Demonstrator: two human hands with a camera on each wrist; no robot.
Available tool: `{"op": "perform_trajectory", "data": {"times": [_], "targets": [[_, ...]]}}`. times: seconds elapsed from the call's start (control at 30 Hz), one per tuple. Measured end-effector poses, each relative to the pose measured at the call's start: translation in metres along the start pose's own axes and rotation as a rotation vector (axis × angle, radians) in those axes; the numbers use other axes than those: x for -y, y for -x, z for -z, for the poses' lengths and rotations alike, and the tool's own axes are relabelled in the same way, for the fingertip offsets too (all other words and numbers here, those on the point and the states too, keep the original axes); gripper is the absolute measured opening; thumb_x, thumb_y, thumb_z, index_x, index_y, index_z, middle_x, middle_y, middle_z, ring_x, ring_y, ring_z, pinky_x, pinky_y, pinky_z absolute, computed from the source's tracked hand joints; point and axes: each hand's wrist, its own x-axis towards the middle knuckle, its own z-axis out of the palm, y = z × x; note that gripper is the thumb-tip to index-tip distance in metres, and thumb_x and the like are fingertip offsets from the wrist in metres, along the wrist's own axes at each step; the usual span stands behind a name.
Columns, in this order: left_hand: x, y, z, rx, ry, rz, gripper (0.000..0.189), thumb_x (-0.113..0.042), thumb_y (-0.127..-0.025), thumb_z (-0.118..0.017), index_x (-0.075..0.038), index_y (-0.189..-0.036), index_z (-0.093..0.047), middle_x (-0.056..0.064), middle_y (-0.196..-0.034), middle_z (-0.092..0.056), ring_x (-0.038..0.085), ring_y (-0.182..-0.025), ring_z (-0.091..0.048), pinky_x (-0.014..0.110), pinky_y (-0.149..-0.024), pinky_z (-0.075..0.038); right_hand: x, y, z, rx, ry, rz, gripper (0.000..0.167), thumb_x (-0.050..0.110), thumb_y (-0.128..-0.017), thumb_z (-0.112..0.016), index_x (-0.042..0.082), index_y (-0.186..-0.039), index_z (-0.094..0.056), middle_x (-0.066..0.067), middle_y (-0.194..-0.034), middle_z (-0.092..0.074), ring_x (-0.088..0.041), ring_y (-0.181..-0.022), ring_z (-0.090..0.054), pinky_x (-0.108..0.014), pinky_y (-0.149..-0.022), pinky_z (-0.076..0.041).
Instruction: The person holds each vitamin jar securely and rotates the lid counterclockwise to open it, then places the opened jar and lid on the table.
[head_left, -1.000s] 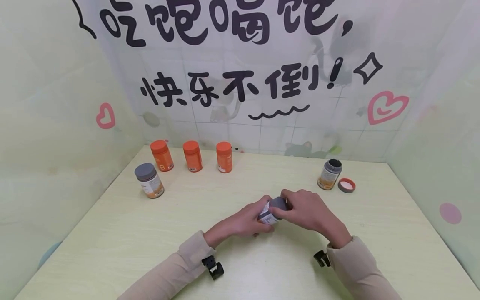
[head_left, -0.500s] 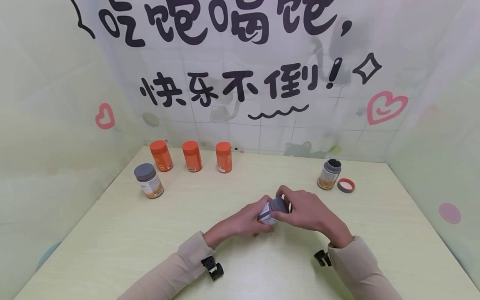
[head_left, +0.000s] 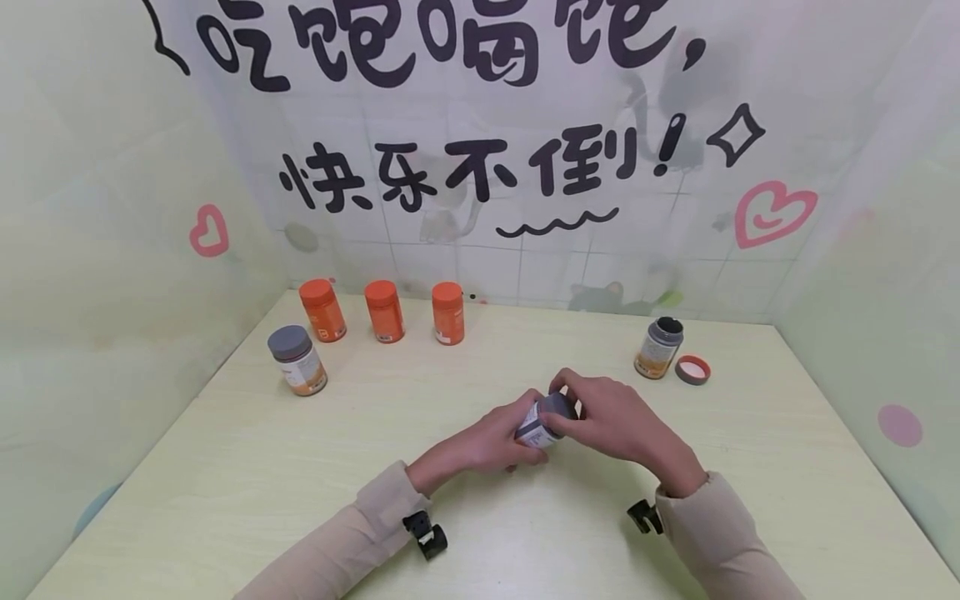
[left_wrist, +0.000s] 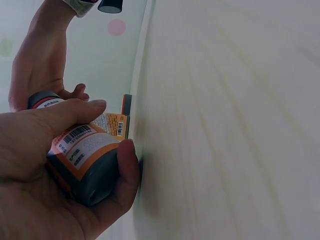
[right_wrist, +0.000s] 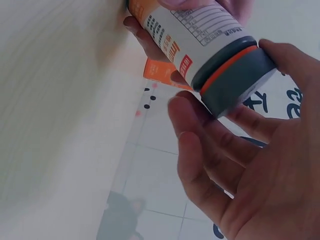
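My left hand (head_left: 491, 442) grips the body of a pill bottle (head_left: 531, 432) that has a white and orange label. The bottle is tilted, its capped end toward my right hand (head_left: 617, 418). That hand pinches the grey lid (head_left: 557, 406), thumb on one side and fingertips on the other. In the right wrist view an orange ring shows where the lid (right_wrist: 240, 82) meets the bottle's neck. The left wrist view shows the dark base of the bottle (left_wrist: 97, 175) within the curl of my left thumb and fingers.
Three orange bottles (head_left: 386, 315) stand along the back left of the table (head_left: 525, 542), with a grey-lidded bottle (head_left: 300, 367) in front of them. At the back right is an uncapped bottle (head_left: 657, 354), its loose lid (head_left: 693, 370) lying inside-up beside it. Printed sheets wall the table in.
My right hand's fingers have shifted slightly up and left around the lid. My left hand and the bottle hold almost the same place.
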Motion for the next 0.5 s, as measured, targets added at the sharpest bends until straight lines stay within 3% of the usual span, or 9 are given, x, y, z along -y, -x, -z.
{"op": "perform_trajectory", "data": {"times": [0.3,0.5], "targets": [[0.0015,-0.0005,-0.0007,0.0,0.024,0.011,0.049,-0.012,-0.092,-0.075,-0.02,-0.13,-0.044,0.006,-0.108,-0.059,0.012,-0.074,-0.061,0.022,-0.052,-0.051,-0.0031,0.0037,0.0081,0.097,0.025,-0.043,0.05,0.061,-0.091,-0.067,0.018,-0.115,-0.065,0.007,-0.083,-0.066,-0.01,-0.066,-0.055,-0.028,-0.058,-0.045],[0.0001,0.0,-0.001,-0.003,0.03,0.011,0.051,-0.01,-0.092,-0.075,-0.021,-0.131,-0.044,0.006,-0.108,-0.059,0.012,-0.074,-0.061,0.023,-0.052,-0.052,-0.006,0.0041,0.0104,0.123,0.034,-0.044,0.046,0.058,-0.09,-0.068,0.018,-0.112,-0.064,0.006,-0.084,-0.066,-0.01,-0.068,-0.057,-0.029,-0.059,-0.046]]}}
